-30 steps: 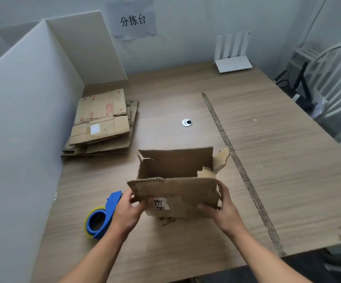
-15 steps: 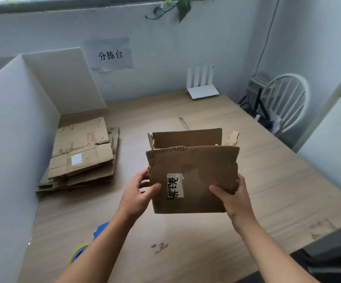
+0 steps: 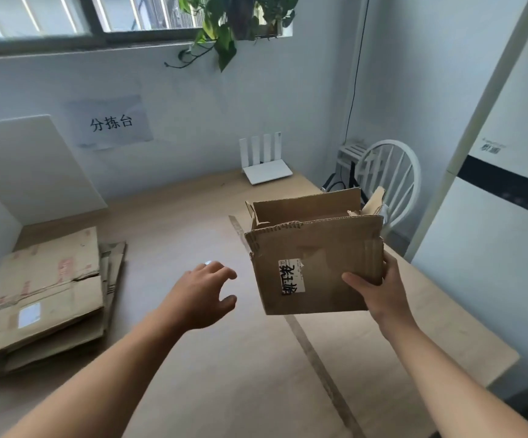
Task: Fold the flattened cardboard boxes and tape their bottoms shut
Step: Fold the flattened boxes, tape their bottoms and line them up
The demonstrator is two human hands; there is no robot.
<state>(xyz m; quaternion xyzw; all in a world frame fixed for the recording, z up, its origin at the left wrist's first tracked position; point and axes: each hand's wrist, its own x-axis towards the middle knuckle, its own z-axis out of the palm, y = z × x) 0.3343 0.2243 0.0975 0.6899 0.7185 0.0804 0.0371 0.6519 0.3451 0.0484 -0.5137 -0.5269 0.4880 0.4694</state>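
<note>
Fingers [image 3: 356, 281] of the right hand [image 3: 379, 292] grip the opened cardboard box [image 3: 313, 263] above the bench [image 3: 193, 374]. The left hand [image 3: 199, 298] hovers beside it, fingers loose and empty.

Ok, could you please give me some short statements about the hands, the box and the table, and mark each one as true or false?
1. The right hand grips the opened brown cardboard box by its right side. True.
2. The left hand holds the box too. False: it is apart from the box, fingers spread, holding nothing.
3. A stack of flattened brown cardboard boxes lies on the left of the wooden table. True.
4. The white router with four antennas sits on that stack. False: it stands at the table's far end.
</note>
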